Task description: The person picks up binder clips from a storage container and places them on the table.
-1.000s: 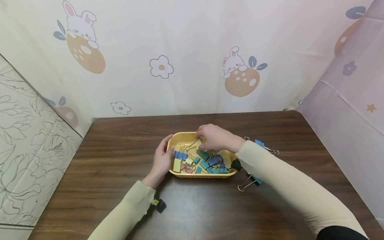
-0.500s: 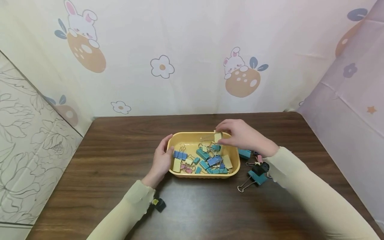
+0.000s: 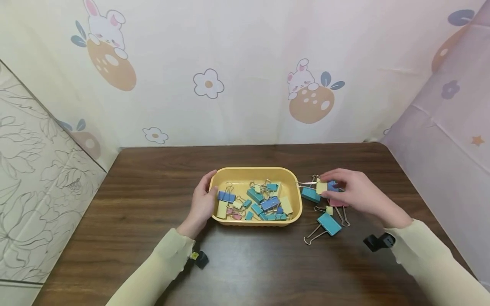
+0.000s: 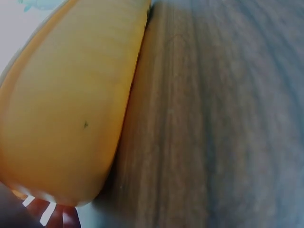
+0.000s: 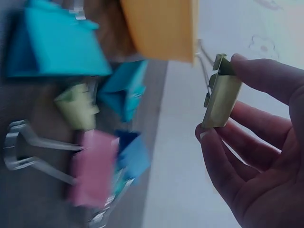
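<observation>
My right hand (image 3: 356,193) pinches a yellow binder clip (image 3: 321,187) by its ends, between thumb and fingertips, above the clips to the right of the tray. In the right wrist view the same yellow binder clip (image 5: 222,99) shows its wire handles pointing away from the palm. My left hand (image 3: 200,202) holds the left end of a yellow plastic tray (image 3: 254,222), thumb over the rim and fingers along the outside. Inside lie several binder clips in teal, blue, yellow and pink. The left wrist view shows mainly the tray's outer wall (image 4: 66,109).
On the table (image 3: 153,187) right of the tray lie a large teal clip (image 3: 329,224), another teal clip (image 3: 311,194), a small yellow clip (image 3: 329,210), a pink clip (image 5: 95,166) and a blue clip (image 5: 134,154). A patterned curtain (image 3: 245,119) hangs behind the table.
My right hand has lifted the yellow binder clip out of the tray and carried it right, over the loose clips. The left hand stays on the tray, which sits slightly further left in view.
</observation>
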The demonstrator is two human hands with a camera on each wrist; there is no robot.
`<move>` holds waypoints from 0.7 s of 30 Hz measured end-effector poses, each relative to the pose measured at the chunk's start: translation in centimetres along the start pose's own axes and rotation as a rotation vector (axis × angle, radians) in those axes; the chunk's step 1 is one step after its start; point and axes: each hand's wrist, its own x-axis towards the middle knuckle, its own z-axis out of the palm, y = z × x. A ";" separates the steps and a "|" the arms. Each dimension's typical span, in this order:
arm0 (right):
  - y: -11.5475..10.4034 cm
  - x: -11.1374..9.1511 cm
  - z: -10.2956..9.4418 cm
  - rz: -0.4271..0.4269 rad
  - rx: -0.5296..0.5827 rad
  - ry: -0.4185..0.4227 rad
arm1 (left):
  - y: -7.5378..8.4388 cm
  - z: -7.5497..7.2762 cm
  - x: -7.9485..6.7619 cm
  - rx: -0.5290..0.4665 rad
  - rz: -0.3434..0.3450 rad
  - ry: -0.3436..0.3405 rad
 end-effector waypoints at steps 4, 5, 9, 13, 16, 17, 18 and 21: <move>1.7 -1.8 0.3 0.029 0.009 0.024 | -0.1 -0.1 0.1 0.020 0.020 -0.006; 2.0 -2.2 0.3 0.020 -0.023 0.043 | -0.1 0.0 0.1 0.025 0.023 -0.007; 3.2 -4.1 0.5 0.037 -0.050 0.055 | -0.2 0.2 0.0 0.032 0.027 -0.012; 4.0 -5.5 0.9 0.044 -0.070 0.048 | -0.3 0.4 0.0 0.042 0.027 -0.010; 4.3 -6.1 1.1 0.047 -0.065 0.050 | -0.3 0.3 0.0 0.045 0.035 -0.006; 4.3 -6.2 1.2 0.044 -0.068 0.049 | -0.2 0.3 0.0 0.044 0.035 -0.005; 4.4 -6.2 1.3 0.045 -0.074 0.048 | -0.2 0.3 0.0 0.042 0.036 -0.004; 4.6 -6.2 1.6 0.052 -0.099 0.026 | -0.2 0.1 0.1 0.039 0.043 0.000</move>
